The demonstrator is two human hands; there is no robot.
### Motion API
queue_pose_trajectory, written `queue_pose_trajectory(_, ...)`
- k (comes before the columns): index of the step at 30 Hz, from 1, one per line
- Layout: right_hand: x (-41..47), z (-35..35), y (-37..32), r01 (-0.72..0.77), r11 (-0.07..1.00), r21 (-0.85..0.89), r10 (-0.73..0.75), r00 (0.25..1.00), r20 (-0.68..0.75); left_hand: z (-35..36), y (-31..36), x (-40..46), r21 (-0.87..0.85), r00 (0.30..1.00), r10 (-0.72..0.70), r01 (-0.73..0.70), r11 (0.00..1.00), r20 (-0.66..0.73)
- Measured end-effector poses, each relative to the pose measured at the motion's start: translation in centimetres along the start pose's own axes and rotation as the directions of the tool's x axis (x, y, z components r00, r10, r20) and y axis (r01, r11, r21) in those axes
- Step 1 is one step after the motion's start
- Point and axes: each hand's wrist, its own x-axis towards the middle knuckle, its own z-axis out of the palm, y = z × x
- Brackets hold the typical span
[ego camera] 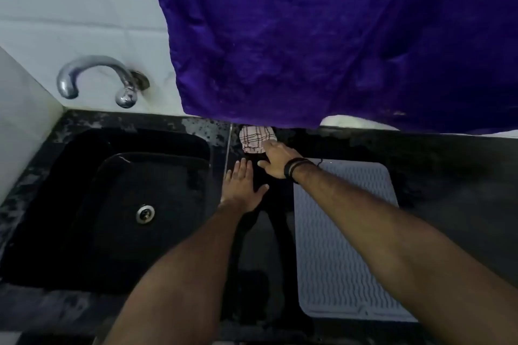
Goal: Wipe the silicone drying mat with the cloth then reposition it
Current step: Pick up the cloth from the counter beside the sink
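A grey ribbed silicone drying mat [333,255] lies flat on the dark countertop at the right, partly covered by my right forearm. A small white cloth with a dark check pattern [253,137] lies bunched at the back of the counter, just under the hanging purple fabric. My right hand [276,159] reaches over the mat's far left corner, and its fingertips touch the cloth's near edge. My left hand [242,186] rests flat on the counter with straight fingers, between the sink and the mat, holding nothing.
A black sink [84,204] with a metal drain fills the left. A chrome tap [95,78] juts from the white tiled wall. A large purple fabric [336,36] hangs over the back of the counter [448,176].
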Motion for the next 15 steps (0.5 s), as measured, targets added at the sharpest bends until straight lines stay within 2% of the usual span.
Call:
queue_pose_trajectory(5, 5.4, 2.6, -0.6, -0.079, 0.997, -0.005, 0.079, 0.994, -0.074, 4.7, -1.8, 1.1, -0.015, 1.000, -0.016, 0.017, 1.000, 0.010)
queue_pose_trajectory(11, 9.1, 5.7, -0.9, -0.187, 0.982, 0.018, 0.187, 0.969, -0.164, 7.3, -2.6, 0.8, -0.003, 0.989, 0.027, -0.028, 1.000, -0.146)
queue_pose_trajectory(15, 9.4, 6.7, -0.8, -0.218, 0.969, -0.118, 0.180, 0.946, -0.270, 7.9, -2.6, 0.9, -0.019, 0.979, 0.016, -0.020, 1.000, -0.205)
